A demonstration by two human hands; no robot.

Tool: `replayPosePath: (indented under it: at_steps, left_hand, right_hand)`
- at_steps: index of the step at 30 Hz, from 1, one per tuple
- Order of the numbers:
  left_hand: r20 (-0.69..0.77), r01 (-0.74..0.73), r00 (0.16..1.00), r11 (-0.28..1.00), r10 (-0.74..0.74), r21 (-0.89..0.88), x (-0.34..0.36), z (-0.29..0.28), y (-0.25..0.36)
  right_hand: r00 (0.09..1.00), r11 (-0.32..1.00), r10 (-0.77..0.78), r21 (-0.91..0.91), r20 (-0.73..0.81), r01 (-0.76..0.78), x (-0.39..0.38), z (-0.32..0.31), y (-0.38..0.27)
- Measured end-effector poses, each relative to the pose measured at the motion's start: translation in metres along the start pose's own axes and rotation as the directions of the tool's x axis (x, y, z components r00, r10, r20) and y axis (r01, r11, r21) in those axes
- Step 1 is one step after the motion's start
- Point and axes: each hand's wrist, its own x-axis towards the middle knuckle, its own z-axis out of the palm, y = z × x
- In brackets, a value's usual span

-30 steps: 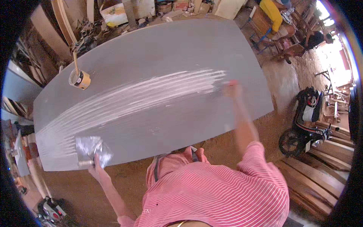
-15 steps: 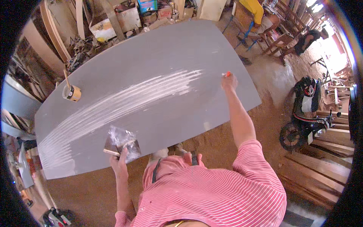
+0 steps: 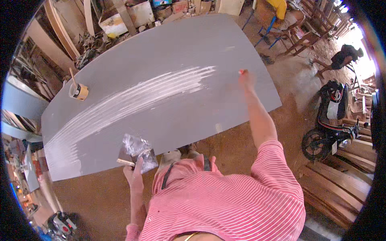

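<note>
My left hand [image 3: 135, 176] grips a dark square plate [image 3: 151, 159] smeared with white paste, which hangs over the near edge of a large grey panel [image 3: 173, 116]. A pale wooden stick [image 3: 126, 162] lies along the plate by my fingers. My right hand [image 3: 247, 81], blurred, reaches over the panel's right part, closed on a small red-handled tool [image 3: 242, 72]; its working end is hard to make out. Long white streaks [image 3: 152, 86] curve across the panel from its left end, stopping left of my right hand.
An open can [image 3: 82, 92] with a stick in it stands on the panel's far left. Scrap wood and boxes [image 3: 136, 18] crowd behind the panel. A motorcycle [image 3: 329, 128] and stacked planks [image 3: 341, 180] are at right. Two people [image 3: 348, 54] are farther back.
The view has shifted, so the panel sits slightly higher. My right hand stays near the panel's right part, its tool turned a little. The person at far right has changed posture.
</note>
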Motion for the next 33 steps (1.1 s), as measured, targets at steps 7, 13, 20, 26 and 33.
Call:
replayPosePath:
  at_steps: [7,13,20,26,33]
  left_hand:
    - [0.026,-0.14,0.99,0.99,0.14,-0.001,0.014,0.033,0.007]
    - [-0.046,-0.1,0.994,0.995,0.099,-0.026,-0.009,-0.011,0.007]
    - [-0.113,-0.139,0.984,0.99,0.138,-0.001,-0.002,-0.017,0.004]
    - [-0.073,-0.104,0.992,0.994,0.106,0.028,-0.008,-0.025,-0.001]
    - [-0.233,-0.045,0.972,0.991,0.015,-0.123,-0.007,-0.01,-0.026]
  right_hand:
    - [0.829,0.987,-0.128,0.151,0.545,0.052,-0.259,0.126,-0.107]
    - [0.682,0.316,0.053,0.635,0.73,-0.704,-0.129,-0.029,0.011]
    - [0.911,0.833,0.18,0.435,0.372,-0.342,-0.257,0.006,-0.012]
    - [0.659,0.545,0.274,0.451,0.701,-0.707,-0.251,-0.071,0.035]
    - [0.824,0.423,0.389,0.714,0.413,-0.558,-0.229,-0.028,0.082]
